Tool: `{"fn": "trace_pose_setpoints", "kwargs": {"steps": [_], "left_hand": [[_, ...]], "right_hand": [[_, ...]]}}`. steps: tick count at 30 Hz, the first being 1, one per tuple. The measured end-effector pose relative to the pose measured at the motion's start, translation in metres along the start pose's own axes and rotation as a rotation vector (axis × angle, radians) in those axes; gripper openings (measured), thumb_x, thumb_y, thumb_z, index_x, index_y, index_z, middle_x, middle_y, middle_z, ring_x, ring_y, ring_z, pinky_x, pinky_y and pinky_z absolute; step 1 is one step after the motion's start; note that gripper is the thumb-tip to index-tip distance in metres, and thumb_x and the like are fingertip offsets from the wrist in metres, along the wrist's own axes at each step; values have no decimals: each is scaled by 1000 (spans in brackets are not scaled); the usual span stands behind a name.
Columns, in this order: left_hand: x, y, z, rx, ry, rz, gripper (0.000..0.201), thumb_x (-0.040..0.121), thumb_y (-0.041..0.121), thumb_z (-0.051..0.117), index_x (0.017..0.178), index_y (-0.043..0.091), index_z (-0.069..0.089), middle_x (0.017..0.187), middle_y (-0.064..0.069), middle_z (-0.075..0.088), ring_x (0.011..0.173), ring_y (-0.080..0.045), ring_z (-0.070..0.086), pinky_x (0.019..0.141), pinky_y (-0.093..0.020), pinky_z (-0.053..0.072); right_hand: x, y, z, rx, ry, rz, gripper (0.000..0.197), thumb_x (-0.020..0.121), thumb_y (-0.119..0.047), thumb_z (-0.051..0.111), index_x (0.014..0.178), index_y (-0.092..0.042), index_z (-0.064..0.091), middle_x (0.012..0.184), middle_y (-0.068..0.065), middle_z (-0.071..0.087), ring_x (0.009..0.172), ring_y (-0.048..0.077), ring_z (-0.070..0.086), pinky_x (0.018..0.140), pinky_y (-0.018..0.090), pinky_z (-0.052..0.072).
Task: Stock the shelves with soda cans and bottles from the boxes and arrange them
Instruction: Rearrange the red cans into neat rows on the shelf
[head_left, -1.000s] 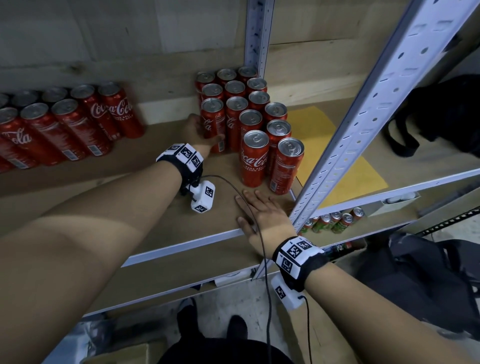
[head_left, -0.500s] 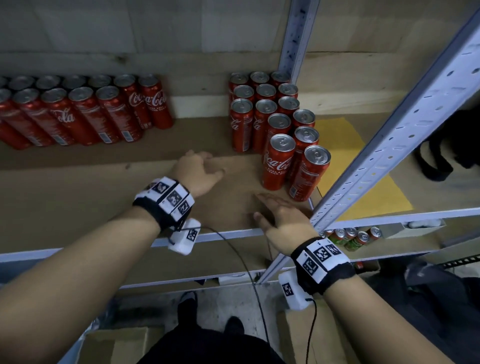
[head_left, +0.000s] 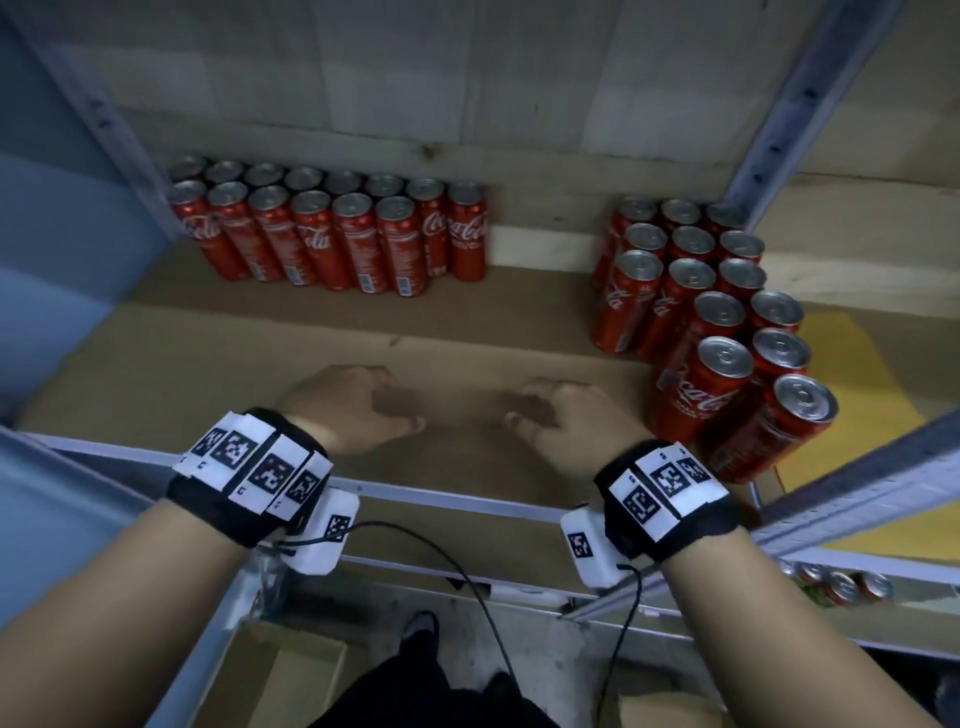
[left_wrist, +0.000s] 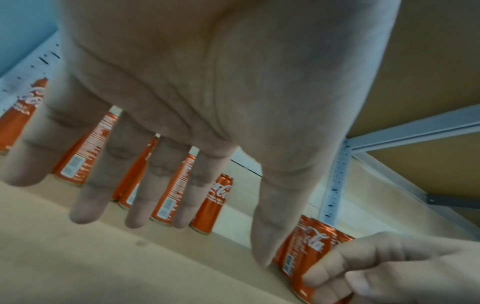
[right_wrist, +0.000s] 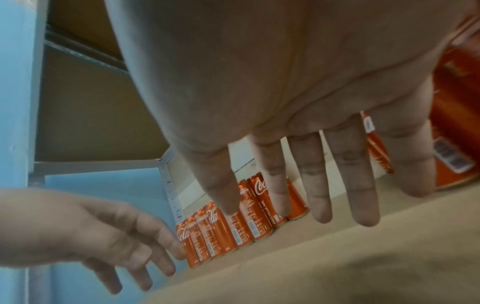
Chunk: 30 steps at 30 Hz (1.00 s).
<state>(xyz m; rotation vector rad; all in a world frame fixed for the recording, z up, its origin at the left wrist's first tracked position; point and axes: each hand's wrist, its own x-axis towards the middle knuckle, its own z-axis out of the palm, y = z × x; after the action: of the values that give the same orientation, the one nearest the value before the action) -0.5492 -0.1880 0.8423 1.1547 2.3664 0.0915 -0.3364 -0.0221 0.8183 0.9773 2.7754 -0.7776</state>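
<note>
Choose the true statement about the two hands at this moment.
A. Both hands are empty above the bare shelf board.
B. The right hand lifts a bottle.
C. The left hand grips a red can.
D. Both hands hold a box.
A: the left hand and the right hand hold nothing, fingers loose over the shelf board between the two groups of red cans.

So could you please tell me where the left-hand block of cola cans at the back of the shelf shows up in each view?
Head: the left block of cans stands upper left, against the back wall.
Left wrist: the cans show left of centre, behind the left hand's fingers.
Right wrist: they stand lower centre, beyond the right hand's fingers.
Shared landmark: the brown shelf board, in all three views.
</note>
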Motion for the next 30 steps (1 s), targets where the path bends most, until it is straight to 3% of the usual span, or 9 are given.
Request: {"fn": "trace_pose_setpoints", "kwargs": {"steps": [3, 6, 11, 13, 16, 18, 21, 26, 30], "left_hand": [[15, -21, -15, -59, 87, -24, 75, 82, 68, 66, 144, 29, 48, 147, 3, 51, 129, -19, 51, 105, -33, 44], [30, -39, -31, -98, 161, -49, 75, 84, 61, 68, 147, 27, 46, 147, -2, 52, 130, -23, 52, 105, -34, 45], [60, -62, -45, -193, 435, 20, 45, 85, 45, 70, 121, 18, 66, 116, -5, 69, 109, -28, 64, 91, -40, 54], [77, -64, -43, -300, 467, 56, 46, 86, 39, 72, 127, 21, 62, 122, -2, 66, 113, -24, 62, 94, -34, 52], [105, -56, -35, -569, 493, 70, 54, 85, 26, 76, 135, 21, 56, 126, 5, 61, 114, -15, 58, 93, -23, 42], [126, -49, -26, -689, 499, 49, 51, 84, 29, 75, 132, 22, 59, 120, 11, 62, 107, -11, 59, 93, -23, 44], [150, -38, -15, -794, 483, 24, 45, 81, 50, 72, 122, 33, 61, 109, 13, 70, 95, -13, 67, 91, -34, 55], [172, -9, -15, -1110, 486, -10, 55, 67, 48, 69, 119, 29, 64, 106, 6, 72, 98, -21, 68, 98, -44, 53], [181, -3, -15, -1094, 521, -16, 32, 72, 42, 67, 101, 27, 68, 92, 7, 71, 88, -19, 66, 94, -44, 54]], "right_hand": [[26, -20, -15, 36, -7, 30, 54, 96, -60, 54, 143, -32, 55, 140, -2, 62, 128, 21, 57, 103, 30, 45], [54, -38, -30, 123, 29, 70, 44, 95, -59, 57, 133, -36, 61, 123, -7, 65, 119, 18, 61, 95, 28, 47], [104, -67, -45, 156, -12, 161, 47, 100, -56, 51, 138, -28, 56, 132, -3, 58, 117, 20, 56, 98, 31, 43], [125, -71, -46, 251, 125, 154, 39, 98, -46, 58, 126, -20, 63, 126, 1, 64, 110, 22, 62, 96, 33, 48], [152, -73, -40, 512, 379, 261, 35, 89, -41, 71, 119, -25, 59, 108, -2, 68, 98, 19, 64, 84, 29, 47], [173, -74, -32, 615, 455, 327, 49, 85, -42, 75, 126, -26, 54, 105, -4, 66, 98, 18, 62, 83, 27, 43], [206, -73, -26, 702, 506, 385, 71, 78, -45, 80, 137, -24, 47, 122, -1, 67, 106, 20, 61, 86, 28, 43], [246, -72, -26, 808, 546, 353, 77, 77, -30, 86, 141, -17, 45, 136, 4, 61, 119, 22, 61, 94, 29, 47], [262, -70, -27, 660, 575, 323, 76, 73, -36, 89, 137, -17, 52, 130, 5, 67, 119, 26, 63, 100, 36, 51]]}}
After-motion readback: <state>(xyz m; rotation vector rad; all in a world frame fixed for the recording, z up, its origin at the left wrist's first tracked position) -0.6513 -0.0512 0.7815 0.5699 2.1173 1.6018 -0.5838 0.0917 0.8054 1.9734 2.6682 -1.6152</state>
